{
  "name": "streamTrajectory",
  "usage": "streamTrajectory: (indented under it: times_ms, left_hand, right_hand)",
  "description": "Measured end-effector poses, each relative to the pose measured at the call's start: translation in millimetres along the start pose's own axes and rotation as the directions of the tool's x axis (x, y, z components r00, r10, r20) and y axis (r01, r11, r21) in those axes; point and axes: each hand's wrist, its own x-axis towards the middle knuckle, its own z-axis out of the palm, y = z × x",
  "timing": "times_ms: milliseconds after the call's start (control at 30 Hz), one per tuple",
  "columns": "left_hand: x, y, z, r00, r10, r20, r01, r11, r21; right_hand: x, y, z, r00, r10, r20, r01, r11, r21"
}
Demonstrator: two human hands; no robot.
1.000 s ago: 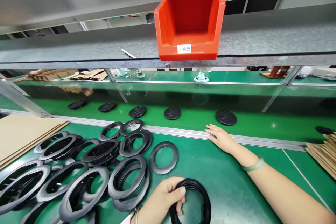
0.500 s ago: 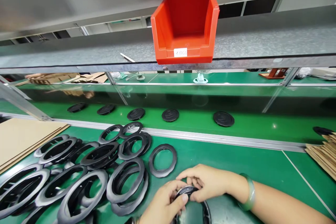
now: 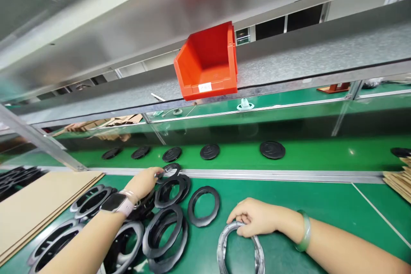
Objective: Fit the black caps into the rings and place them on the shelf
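My right hand (image 3: 255, 218) pinches the upper rim of a dark ring (image 3: 222, 246) with a shiny ribbed edge, held tilted near the bottom of the view. My left hand (image 3: 146, 182), with a watch at the wrist, stretches to the far end of a heap of black rings (image 3: 165, 227). Its fingers are closed on the edge of a black ring that the hand mostly hides. Just right of those fingertips lies another black ring (image 3: 171, 170). A single black ring (image 3: 203, 206) lies flat between the heap and my right hand.
Beyond a metal rail, several black discs (image 3: 209, 151) lie on a green belt (image 3: 237, 160). An orange bin (image 3: 208, 62) hangs on the shelf edge above. Flat cardboard (image 3: 54, 197) lies at left, and more cardboard (image 3: 398, 186) is stacked at right.
My left hand has let go of the ring at the front and moved far left to the heap. My right hand keeps that ring. The view has tilted.
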Motion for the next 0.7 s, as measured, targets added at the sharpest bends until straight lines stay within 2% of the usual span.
streamTrajectory:
  times_ms: [133,233,333,433,533,600,667,700]
  left_hand:
    - [19,-24,11.9,0.991,0.069,0.115,-0.082,0.991,0.11]
    - [24,-26,20.7,0.981,0.098,0.169,-0.127,0.977,0.171]
    - [30,-23,11.8,0.978,0.112,0.174,-0.146,0.969,0.197]
    - [26,-15,-7.8,0.987,0.122,0.101,-0.143,0.962,0.231]
    - [-3,9,-17.8,0.98,0.177,-0.093,-0.151,0.959,0.239]
    - [-36,35,-13.6,0.923,0.315,-0.222,-0.278,0.943,0.184]
    - [-71,67,-1.7,0.821,0.527,-0.219,-0.518,0.849,0.1]
    - [-87,82,6.4,0.752,0.626,-0.208,-0.628,0.776,0.061]
  right_hand:
    - [1,3,-2,0.999,-0.001,-0.034,0.001,1.0,-0.011]
    - [1,4,-4,0.999,-0.012,-0.033,0.012,1.0,0.002]
    - [1,6,-6,1.0,-0.001,-0.024,0.002,0.999,0.037]
    - [0,6,-8,0.999,-0.003,-0.038,0.006,0.998,0.067]
    - [-1,6,-9,0.999,-0.006,-0.037,0.01,0.995,0.101]
    - [-1,7,-13,0.999,0.0,-0.04,0.005,0.993,0.119]
    - [-2,13,-21,0.997,0.013,-0.075,-0.003,0.992,0.126]
    - [-2,17,-27,0.994,0.025,-0.103,-0.011,0.992,0.13]
